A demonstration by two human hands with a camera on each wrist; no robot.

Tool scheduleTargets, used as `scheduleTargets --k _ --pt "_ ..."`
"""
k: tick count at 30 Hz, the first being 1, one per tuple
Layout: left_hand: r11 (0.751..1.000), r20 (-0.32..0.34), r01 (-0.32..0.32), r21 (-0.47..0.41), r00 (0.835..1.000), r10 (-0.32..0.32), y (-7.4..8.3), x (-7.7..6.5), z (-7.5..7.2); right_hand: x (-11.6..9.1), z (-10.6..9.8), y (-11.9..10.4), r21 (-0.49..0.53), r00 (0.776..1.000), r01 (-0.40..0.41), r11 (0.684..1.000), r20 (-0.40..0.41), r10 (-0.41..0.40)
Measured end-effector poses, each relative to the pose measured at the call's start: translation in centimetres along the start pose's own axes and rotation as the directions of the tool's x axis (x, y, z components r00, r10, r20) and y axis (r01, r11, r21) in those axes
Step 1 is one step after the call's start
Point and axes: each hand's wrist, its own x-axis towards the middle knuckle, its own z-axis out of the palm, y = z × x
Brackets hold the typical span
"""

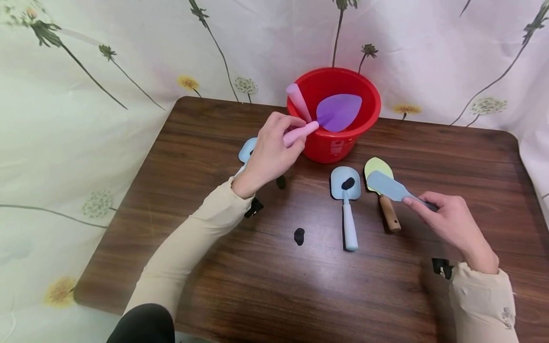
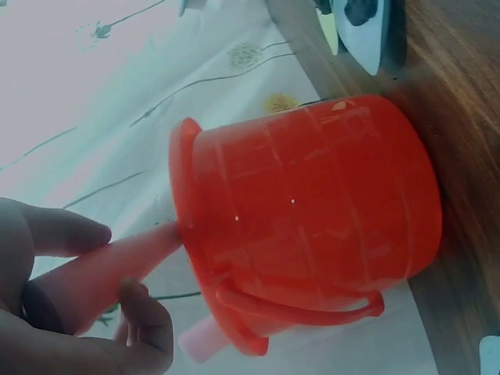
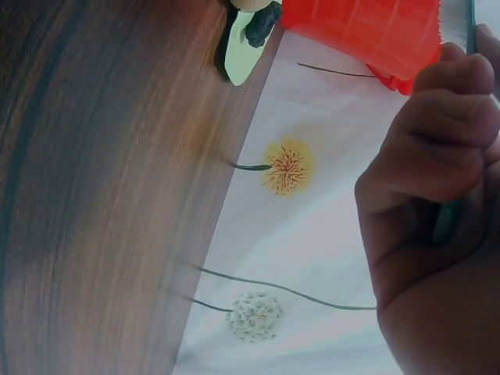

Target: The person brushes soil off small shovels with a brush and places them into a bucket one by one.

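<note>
My left hand (image 1: 274,143) grips the pink handle of a toy shovel with a purple blade (image 1: 340,112), the blade lying within the mouth of a red bucket (image 1: 330,148). Another pink handle (image 1: 299,102) sticks up from the bucket beside that hand. In the left wrist view, thumb and fingers close around the pink handle (image 2: 117,269) at the bucket's rim. My right hand (image 1: 450,219) holds a flat blue-grey shovel (image 1: 388,185) by its thin handle. Its blade overlaps a yellow-green shovel (image 1: 378,165) with a wooden handle in the head view.
A light blue shovel (image 1: 349,224) lies front of the bucket with a black lump (image 1: 348,183) on its blade. A second light blue shovel (image 1: 247,148) is partly hidden behind my left hand. Loose black lumps (image 1: 299,236) rest on the wooden table (image 1: 266,286). Flower-printed cloth (image 1: 141,57) hangs behind.
</note>
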Motion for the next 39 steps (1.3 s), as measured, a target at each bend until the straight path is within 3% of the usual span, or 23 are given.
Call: scheduleTargets --k 7,15,22,26,32,39 --pt "0.994 -0.054 -0.021 -0.103 0.998 0.015 0.5 0.3 -0.3 0.1 0.1 -0.2 0.008 1.000 -0.006 1.000 -0.003 0.006" --pt "0.985 0.048 0.045 -0.168 0.998 -0.037 0.4 0.6 -0.5 0.2 0.2 -0.4 0.008 1.000 -0.002 1.000 0.018 0.001" --pt "0.987 -0.006 0.091 -0.133 0.996 -0.093 -2.0 -1.0 -2.2 0.0 0.2 -0.3 0.008 0.999 0.016 1.000 0.042 -0.017" --pt "0.983 -0.018 0.161 -0.092 0.986 -0.163 -4.1 -2.5 -3.8 0.0 0.2 -0.4 0.008 0.999 0.027 1.000 0.046 -0.027" --pt "0.958 0.067 0.286 0.024 0.956 -0.287 -7.7 -4.3 -5.8 0.1 0.4 -0.6 -0.002 0.999 0.024 1.000 0.047 -0.024" --pt "0.889 0.188 0.411 0.200 0.875 -0.447 -11.5 -5.9 -6.3 0.2 0.6 -0.6 0.001 0.998 0.019 1.000 0.057 -0.019"
